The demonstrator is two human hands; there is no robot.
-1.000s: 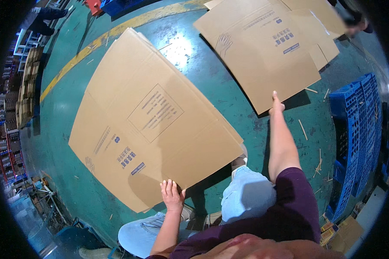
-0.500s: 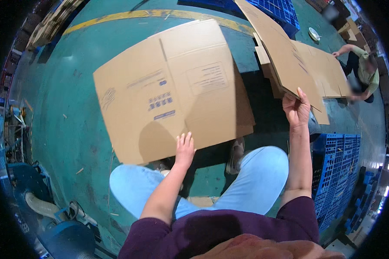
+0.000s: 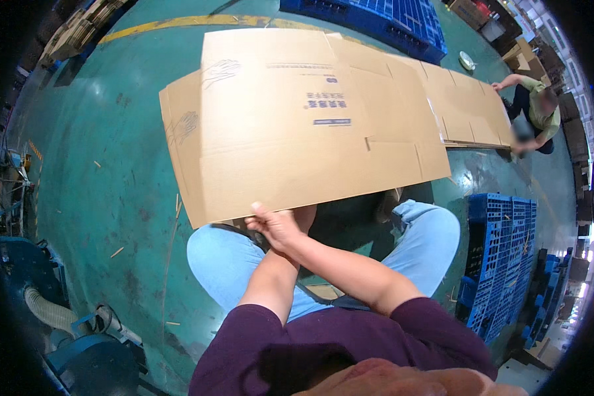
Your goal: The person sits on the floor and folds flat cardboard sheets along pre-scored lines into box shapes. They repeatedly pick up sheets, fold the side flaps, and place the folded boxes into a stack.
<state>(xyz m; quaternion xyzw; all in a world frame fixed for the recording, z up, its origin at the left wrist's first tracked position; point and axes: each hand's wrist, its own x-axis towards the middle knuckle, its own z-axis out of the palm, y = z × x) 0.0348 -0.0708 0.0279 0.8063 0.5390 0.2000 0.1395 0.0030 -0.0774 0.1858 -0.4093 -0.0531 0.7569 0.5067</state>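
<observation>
My right hand point(image 3: 274, 226) grips the near edge of the cardboard sheet point(image 3: 277, 152), which extends ahead; my left hand point(image 3: 305, 219), partly hidden beneath, I cannot tell. Blue lettering point(image 3: 328, 104) marks its face.

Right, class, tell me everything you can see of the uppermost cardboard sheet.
The cardboard sheet is broad, flat and brown, with dark printing: a hand drawing, text lines, a small emblem and a bar. A short slot lies toward its right. It overlaps a second sheet at left. The right hand grips its near edge, thumb on top.
</observation>
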